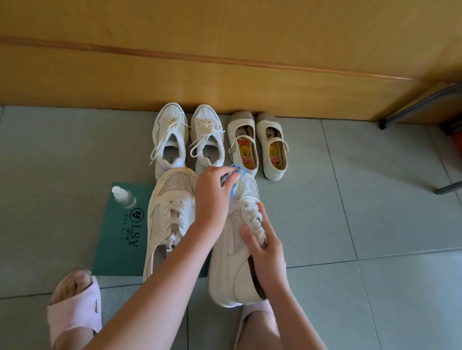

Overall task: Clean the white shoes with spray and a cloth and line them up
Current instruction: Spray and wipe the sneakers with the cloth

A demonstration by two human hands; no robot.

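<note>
Pinching a blue cloth against the toe of the mesh shoe, the left hand curls its fingers round it; the right hand clamps that shoe across the laces; its twin lies just beside, on a green mat with the spray bottle, seemingly upright; laced sneakers and strapped flats stand against the wooden wall

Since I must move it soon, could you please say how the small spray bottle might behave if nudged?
The spray bottle stands upright and slim, so it would probably tip. Small clear plastic, it is likely light. The smooth green LSY card beneath may let it slide.
</note>
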